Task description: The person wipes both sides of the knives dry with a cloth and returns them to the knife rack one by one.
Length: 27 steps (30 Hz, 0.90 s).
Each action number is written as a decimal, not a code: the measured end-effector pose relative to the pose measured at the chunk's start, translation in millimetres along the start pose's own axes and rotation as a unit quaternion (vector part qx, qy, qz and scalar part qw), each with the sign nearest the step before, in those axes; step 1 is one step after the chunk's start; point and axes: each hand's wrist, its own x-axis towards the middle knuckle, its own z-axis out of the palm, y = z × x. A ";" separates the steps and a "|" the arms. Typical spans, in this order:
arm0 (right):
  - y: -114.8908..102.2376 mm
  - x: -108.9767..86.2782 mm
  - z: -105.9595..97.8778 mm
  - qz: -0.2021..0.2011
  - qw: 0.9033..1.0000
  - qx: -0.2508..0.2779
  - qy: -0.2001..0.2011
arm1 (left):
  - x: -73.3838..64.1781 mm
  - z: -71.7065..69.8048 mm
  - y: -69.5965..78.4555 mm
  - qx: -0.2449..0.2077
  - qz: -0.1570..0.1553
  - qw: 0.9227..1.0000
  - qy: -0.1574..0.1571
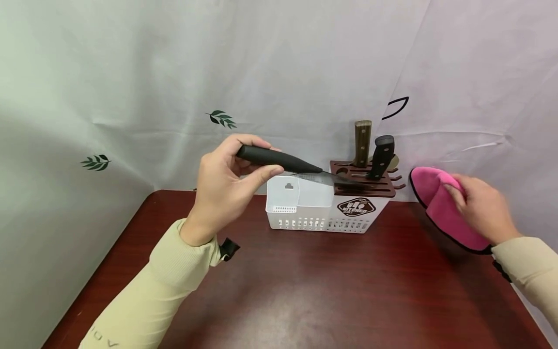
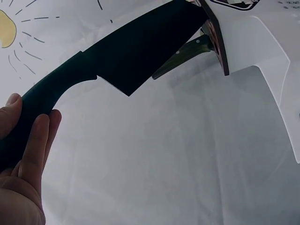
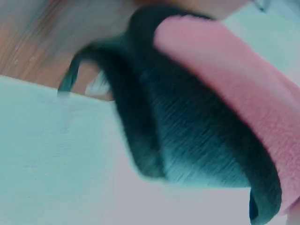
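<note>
My left hand (image 1: 226,186) pinches a kitchen knife by its black handle (image 1: 279,159), with the thumb in front and the fingers behind. Its broad dark blade (image 2: 140,42) slants down to the right, and the far end reaches the brown slotted top (image 1: 364,186) of a white knife holder (image 1: 301,194). In the head view the blade shows nearly edge-on over the slots. Off to the right, my right hand (image 1: 484,208) grips a pink cloth (image 1: 453,208) with black edging, bunched at the top and hanging loose below. The right wrist view shows the cloth (image 3: 229,70) blurred and folded.
A wooden-handled knife (image 1: 362,143) and a black-handled knife (image 1: 381,157) stand in the holder's top. Brown hooks (image 1: 397,178) stick out from its right side. The holder stands on a dark red table (image 1: 283,291), against a pale curtain (image 1: 283,63) with leaf prints.
</note>
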 end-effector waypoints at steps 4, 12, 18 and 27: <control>1.0 -2.2 15.0 -0.045 0.998 -0.016 -0.044 | 5.5 3.7 -1.6 -0.002 -0.003 1.000 -0.001; -12.5 -16.4 43.4 -0.152 0.987 0.004 -0.049 | 28.1 12.7 -5.4 -0.006 0.007 1.000 -0.014; -22.6 -29.3 56.6 -0.233 0.970 0.006 -0.069 | 47.7 24.4 -5.0 -0.025 -0.019 0.999 -0.029; -36.6 -57.0 70.5 -0.349 0.935 0.009 -0.067 | 61.2 41.9 -5.0 -0.017 -0.052 0.997 -0.048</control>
